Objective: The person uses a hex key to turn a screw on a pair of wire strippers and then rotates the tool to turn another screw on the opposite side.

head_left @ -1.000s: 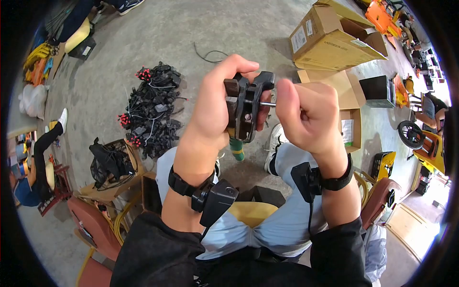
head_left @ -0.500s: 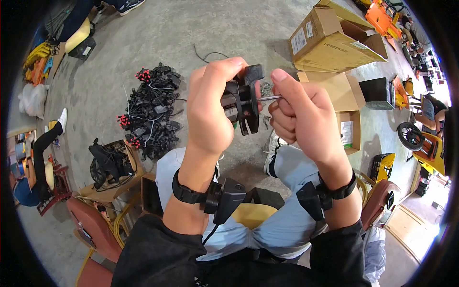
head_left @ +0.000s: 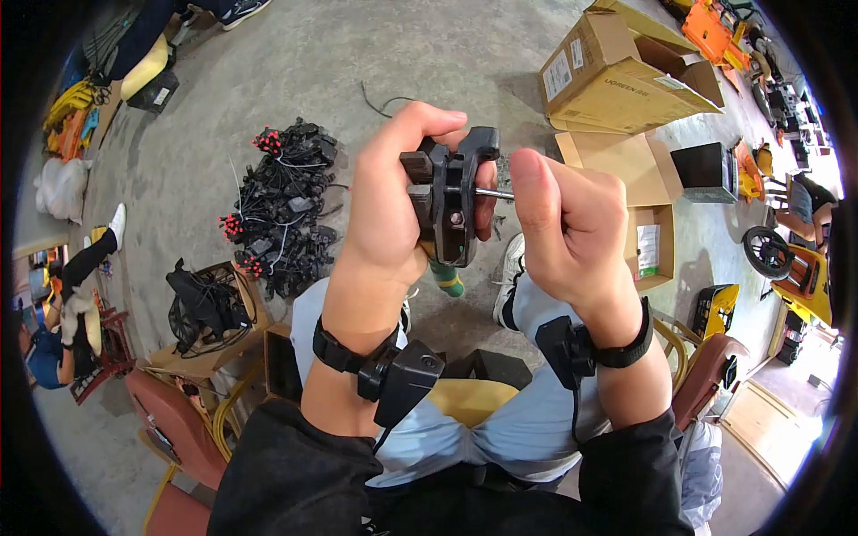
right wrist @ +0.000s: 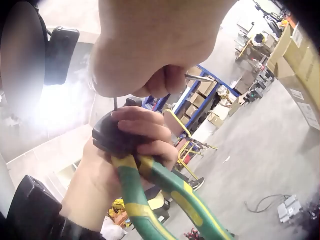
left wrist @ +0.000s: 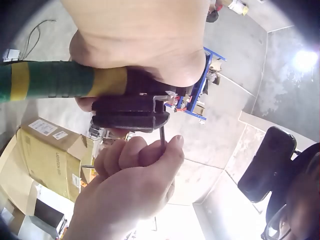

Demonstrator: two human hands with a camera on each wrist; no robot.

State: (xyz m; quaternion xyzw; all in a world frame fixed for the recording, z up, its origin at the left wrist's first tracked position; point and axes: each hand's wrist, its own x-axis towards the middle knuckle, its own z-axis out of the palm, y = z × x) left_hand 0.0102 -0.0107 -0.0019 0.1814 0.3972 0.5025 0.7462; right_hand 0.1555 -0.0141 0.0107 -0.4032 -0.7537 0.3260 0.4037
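My left hand holds a black bracket-like part in front of me, fingers wrapped round its far side. The same hand also grips a tool with two green and yellow handles, which hang below the part. Opposite it, my right hand is curled with the thumb over a thin metal rod. One end of that rod meets the side of the black part. Past the curled right fingers, a metal tip sticks out in the right wrist view. The fist hides the rod's middle.
A pile of black adapters and cables lies on the concrete floor to the left. Open cardboard boxes stand at the right. Brown chairs flank my legs, and a person sits at the far left.
Both hands turned and tilted the black part half a second ago, and have now turned back to about their first pose. They sit slightly further left than at first.
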